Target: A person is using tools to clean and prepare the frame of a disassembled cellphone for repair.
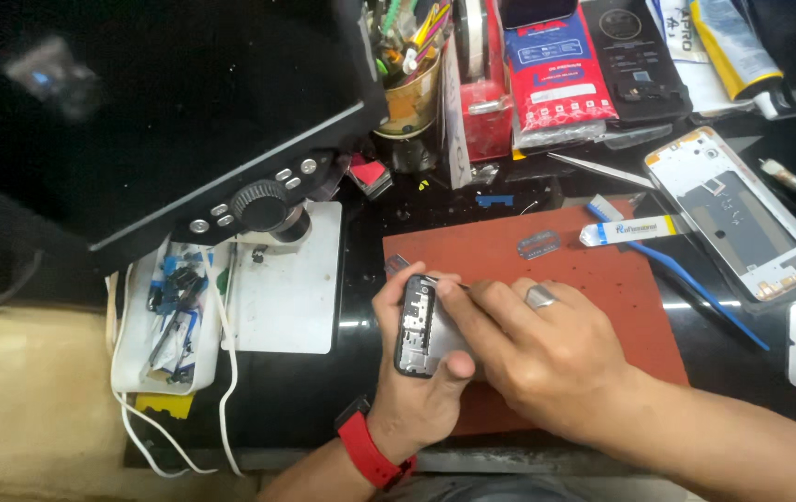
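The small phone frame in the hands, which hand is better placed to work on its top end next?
Probably the right hand: its fingers already pinch a thin tool at the top of the phone frame, while the left hand cradles the frame.

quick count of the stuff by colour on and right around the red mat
Red: 1, the mat
Blue: 1, the pry tool
White: 1, the phone frame
Grey: 2, the small phone in the left hand, and the metal plate
Total: 5

Dim overhead light, glare on black desktop (361, 325), blurred dark upper left
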